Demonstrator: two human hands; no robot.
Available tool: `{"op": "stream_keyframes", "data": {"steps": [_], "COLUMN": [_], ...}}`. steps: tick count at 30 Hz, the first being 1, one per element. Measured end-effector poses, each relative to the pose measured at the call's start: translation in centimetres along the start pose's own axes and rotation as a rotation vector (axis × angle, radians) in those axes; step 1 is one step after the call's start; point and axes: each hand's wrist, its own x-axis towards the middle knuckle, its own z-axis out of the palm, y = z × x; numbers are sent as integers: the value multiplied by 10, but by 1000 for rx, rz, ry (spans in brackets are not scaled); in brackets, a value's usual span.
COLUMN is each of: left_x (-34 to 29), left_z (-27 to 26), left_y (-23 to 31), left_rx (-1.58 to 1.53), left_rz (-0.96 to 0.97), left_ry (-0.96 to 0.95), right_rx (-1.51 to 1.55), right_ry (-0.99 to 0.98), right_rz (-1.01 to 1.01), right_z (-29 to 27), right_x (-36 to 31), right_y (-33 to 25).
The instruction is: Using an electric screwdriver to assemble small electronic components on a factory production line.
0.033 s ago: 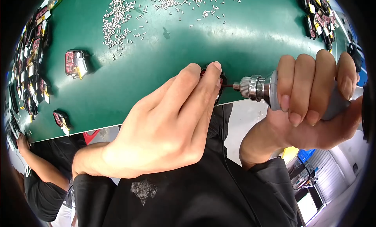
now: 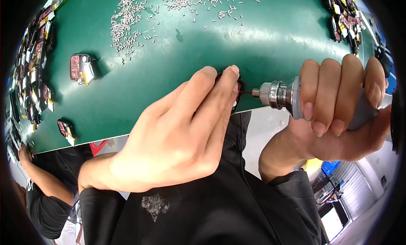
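My right hand [image 2: 338, 101] is wrapped round an electric screwdriver [image 2: 275, 94] with a grey body and a knurled metal collar. Its thin bit points left and meets a small black-cased unit with a red circuit board [image 2: 239, 99] at the table's near edge. Over that unit lies my left hand [image 2: 177, 130], fingers together and pressing it from the left side. Most of the unit, and the spot where the bit touches, are hidden behind those fingers.
Loose screws [image 2: 127, 23] are scattered on the green table [image 2: 169, 59]. Two similar units, one upper [image 2: 81, 69] and one lower [image 2: 65, 128], lie at the left. More are piled along the left [image 2: 36, 71] and far right [image 2: 347, 20]. Another person's arm [image 2: 48, 181] is at lower left.
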Motion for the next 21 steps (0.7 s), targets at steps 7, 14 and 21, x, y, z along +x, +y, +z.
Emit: {"op": "stream_keyframes", "data": {"steps": [7, 14, 21], "left_x": [5, 1, 1], "left_z": [1, 10, 9], "left_y": [3, 1, 3], "left_rx": [-156, -97, -141], "left_rz": [-95, -37, -90], "left_ry": [-22, 89, 91], "right_rx": [194, 238, 237], "right_ry": [84, 140, 137], "right_rz": [-84, -81, -74], "right_z": [6, 14, 14], "right_x": [-6, -9, -9], "right_y": [2, 2, 2]}}
